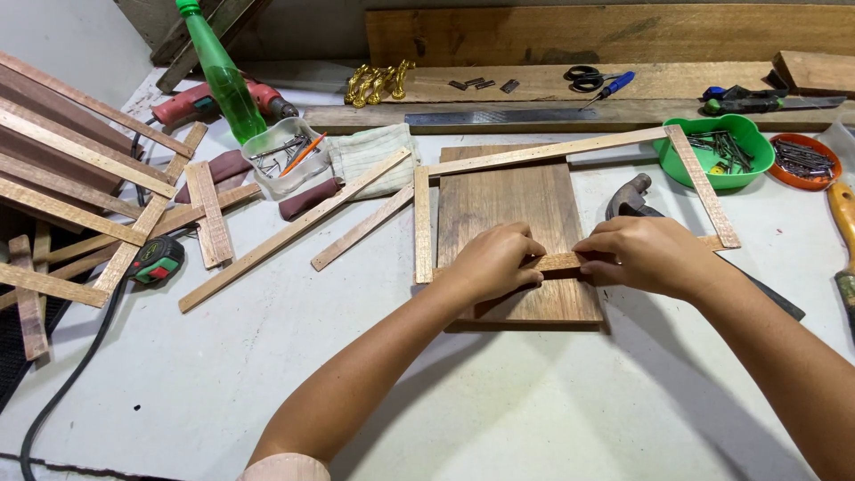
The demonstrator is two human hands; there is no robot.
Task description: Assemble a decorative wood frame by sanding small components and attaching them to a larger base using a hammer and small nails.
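My left hand [492, 260] and my right hand [643, 256] both pinch the near slat [561, 261] of a thin wooden frame. The frame's far slat [543, 152], left slat [422, 223] and right slat [704, 185] lie around a dark wooden board [499, 200] on the white table [534, 401]. A hammer [631, 198] rests just behind my right hand, its handle running under my forearm.
Loose wooden strips [289, 233] and a tape measure [157, 261] lie at left, with a green bottle [223, 76], a drill [191, 102] and a clear tub [283, 153] of nails. A green bowl [717, 151] and an orange dish [802, 160] of nails sit at right. A steel ruler [499, 117] lies behind.
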